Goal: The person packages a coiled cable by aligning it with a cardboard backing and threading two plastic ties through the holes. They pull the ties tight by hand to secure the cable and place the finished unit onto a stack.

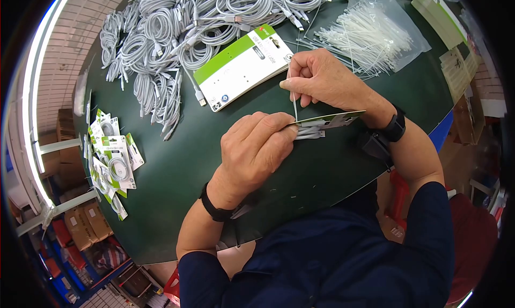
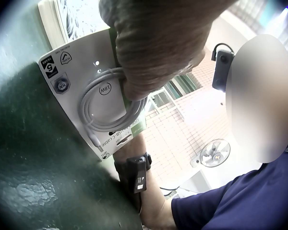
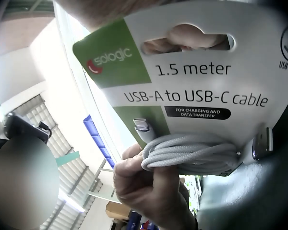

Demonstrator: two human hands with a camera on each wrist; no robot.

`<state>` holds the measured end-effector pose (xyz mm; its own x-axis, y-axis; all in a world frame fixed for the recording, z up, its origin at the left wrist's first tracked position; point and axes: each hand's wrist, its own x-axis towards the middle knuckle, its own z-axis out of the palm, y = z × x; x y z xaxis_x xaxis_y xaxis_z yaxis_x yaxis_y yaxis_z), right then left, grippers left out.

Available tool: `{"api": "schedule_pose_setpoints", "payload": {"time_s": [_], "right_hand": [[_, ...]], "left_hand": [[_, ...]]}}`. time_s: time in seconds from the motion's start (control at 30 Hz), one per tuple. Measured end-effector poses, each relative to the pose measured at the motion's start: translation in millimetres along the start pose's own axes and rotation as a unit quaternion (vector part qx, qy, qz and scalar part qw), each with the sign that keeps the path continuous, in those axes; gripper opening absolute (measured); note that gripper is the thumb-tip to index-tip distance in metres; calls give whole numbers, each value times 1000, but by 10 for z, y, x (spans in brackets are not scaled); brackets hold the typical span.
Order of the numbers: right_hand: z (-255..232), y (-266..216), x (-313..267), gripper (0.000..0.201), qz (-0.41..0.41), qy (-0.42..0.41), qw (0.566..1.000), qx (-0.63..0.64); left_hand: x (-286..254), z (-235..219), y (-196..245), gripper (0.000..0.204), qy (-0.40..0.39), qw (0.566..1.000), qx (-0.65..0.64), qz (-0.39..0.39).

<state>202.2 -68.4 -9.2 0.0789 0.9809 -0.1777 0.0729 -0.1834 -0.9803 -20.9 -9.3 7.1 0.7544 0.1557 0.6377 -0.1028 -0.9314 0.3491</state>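
Green table (image 1: 161, 211) in a workshop, light strip (image 1: 38, 115) at the left edge of the head view, cardboard boxes (image 1: 88, 225) low down beyond the table. Person in dark blue short sleeves works at the near edge, dark band on each wrist.

Left hand (image 1: 257, 147): fingers curled, thumb and fingers gripping the card (image 3: 110, 67) together with the coiled cable (image 3: 189, 153). Card is held above the table in front of the person, seen nearly edge-on from the head. Cable coil sits against the printed face, both plugs sticking out; card reads "1.5 meter" and "USB-A to USB-C cable".

Right hand (image 1: 327, 83): thumb and index fingertips pinch a thin white tie (image 1: 295, 104), other fingers bent. Tie runs from the held card up to the fingertips.

Beyond the hands: card stack (image 1: 241, 69), printed side up, cable pile (image 1: 161, 37) behind and left of it. Right of the stack, loose white ties (image 1: 365, 42) on and around a clear plastic bag (image 1: 416, 42). Far left of the table: overlapping packs (image 1: 118, 166), coiled cables visible on them
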Motion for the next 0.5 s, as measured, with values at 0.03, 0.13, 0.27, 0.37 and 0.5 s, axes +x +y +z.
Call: {"api": "schedule_pose_setpoints", "payload": {"time_s": [0.03, 0.13, 0.27, 0.37, 0.5], "right_hand": [[-2, -18, -5, 19, 2, 0, 1000, 0], [4, -54, -17, 19, 4, -2, 1000, 1], [14, -14, -7, 18, -6, -15, 1000, 13], [22, -37, -18, 18, -5, -15, 1000, 11], [-30, -67, -44, 14, 8, -118, 992, 49]], "left_hand": [[0, -2, 0, 30, -1, 1000, -1, -2], [2, -4, 10, 30, -1, 1000, 3, -1], [2, -7, 13, 29, -1, 1000, 4, -3], [-1, -2, 11, 30, 0, 1000, 2, -2], [1, -1, -3, 29, 1, 1000, 2, 3]]}}
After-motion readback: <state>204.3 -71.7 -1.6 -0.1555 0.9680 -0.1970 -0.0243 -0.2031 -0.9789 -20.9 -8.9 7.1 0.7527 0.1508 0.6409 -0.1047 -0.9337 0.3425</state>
